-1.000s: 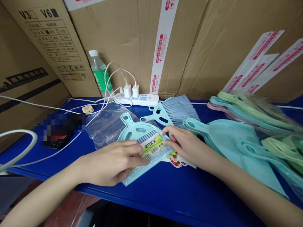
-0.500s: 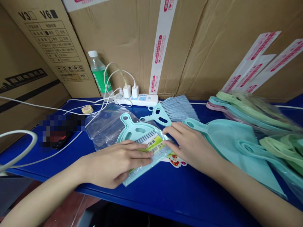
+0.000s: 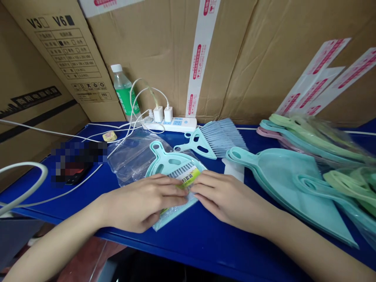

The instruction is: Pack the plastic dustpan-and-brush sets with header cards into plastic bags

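Note:
A turquoise dustpan [image 3: 172, 156] with a small brush in a clear plastic bag lies in front of me, a yellow-green label card [image 3: 190, 177] showing through the film. My left hand [image 3: 147, 201] lies over its lower left part, fingers stretched flat on the bag. From the right, my right hand [image 3: 225, 194] rests its extended fingers on the bag beside the label. The two hands' fingertips nearly meet. Just behind lies a loose turquoise hand brush [image 3: 211, 139] with blue-grey bristles. A white piece of paper [image 3: 235, 170] shows beyond my right hand.
Stacked turquoise dustpans [image 3: 284, 172] lie at right, with bagged green, blue and pink ones [image 3: 317, 137] behind. An empty plastic bag [image 3: 132, 154], a power strip [image 3: 179, 124] with cables, and a bottle [image 3: 125, 92] stand near cardboard boxes [image 3: 161, 51]. The blue table's front edge is near.
My right hand has moved left and down from the bag's upper right edge onto its face. The red printed figures beneath it are now covered, and white paper shows behind. My left hand stays put.

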A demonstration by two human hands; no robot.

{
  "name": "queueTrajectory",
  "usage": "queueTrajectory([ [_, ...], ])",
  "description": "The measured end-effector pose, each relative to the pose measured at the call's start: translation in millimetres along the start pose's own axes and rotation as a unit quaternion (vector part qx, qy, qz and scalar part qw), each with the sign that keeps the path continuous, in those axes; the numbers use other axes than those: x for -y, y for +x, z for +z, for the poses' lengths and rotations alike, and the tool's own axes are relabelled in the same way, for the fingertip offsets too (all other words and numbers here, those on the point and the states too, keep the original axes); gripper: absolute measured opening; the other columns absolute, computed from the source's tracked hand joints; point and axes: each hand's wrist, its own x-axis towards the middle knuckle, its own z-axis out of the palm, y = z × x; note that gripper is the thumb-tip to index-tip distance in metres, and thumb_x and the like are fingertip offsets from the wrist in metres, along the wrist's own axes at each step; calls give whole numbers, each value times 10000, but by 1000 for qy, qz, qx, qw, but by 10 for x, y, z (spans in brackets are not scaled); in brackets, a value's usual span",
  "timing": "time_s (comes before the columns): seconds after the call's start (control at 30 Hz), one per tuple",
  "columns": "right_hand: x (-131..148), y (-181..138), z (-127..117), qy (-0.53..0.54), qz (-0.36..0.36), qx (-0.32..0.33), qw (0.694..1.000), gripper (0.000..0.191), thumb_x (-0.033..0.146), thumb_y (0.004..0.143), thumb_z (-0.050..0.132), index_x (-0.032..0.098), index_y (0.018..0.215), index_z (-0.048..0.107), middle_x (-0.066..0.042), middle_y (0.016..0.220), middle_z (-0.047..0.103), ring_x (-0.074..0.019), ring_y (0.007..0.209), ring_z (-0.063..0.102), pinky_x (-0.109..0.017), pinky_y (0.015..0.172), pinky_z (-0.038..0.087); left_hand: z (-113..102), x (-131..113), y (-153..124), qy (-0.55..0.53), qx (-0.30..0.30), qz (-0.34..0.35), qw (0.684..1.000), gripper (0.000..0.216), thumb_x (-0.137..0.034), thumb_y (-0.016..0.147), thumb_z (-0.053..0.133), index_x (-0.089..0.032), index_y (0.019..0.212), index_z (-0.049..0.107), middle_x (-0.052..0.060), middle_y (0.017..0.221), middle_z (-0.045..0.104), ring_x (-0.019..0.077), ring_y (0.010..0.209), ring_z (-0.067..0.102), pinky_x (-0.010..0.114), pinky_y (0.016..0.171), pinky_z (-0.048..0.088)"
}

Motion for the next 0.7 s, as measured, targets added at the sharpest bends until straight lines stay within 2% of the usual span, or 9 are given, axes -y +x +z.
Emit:
queueTrajectory([
  [0.13,-34,6,-22,-1,25,-5,1000,191,82,910,537,197,885,687,-42,863,691,-197,836,640,-315,687,510,-21,-23,0,-7,-17,6,1000,576,17,766,477,-142,1309,590,71,1350,634,255,1305,501,418,1118,392],
  [0.33,-55,40,6,6,59,-29,998,168,114,927,550,181,833,672,-27,817,696,-186,772,624,-314,641,483,-60,-52,-6,-32,-36,-6,999,431,-4,833,511,-175,1201,655,71,1170,716,249,1074,595,380,940,493],
  [0.5,-60,50,45,-6,63,-51,997,164,101,916,560,187,795,629,-16,778,683,-180,731,597,-307,619,459,-79,-59,-25,-24,-37,-16,999,321,-40,890,553,-188,1146,678,68,1068,737,234,986,591,353,843,495],
  [0.7,-74,46,69,-15,59,-53,997,225,104,954,487,196,804,627,-26,791,685,-183,746,603,-307,647,470,-94,-39,-36,-13,-29,-7,999,262,-53,900,575,-180,1100,687,66,959,737,226,920,590,339,793,468],
])
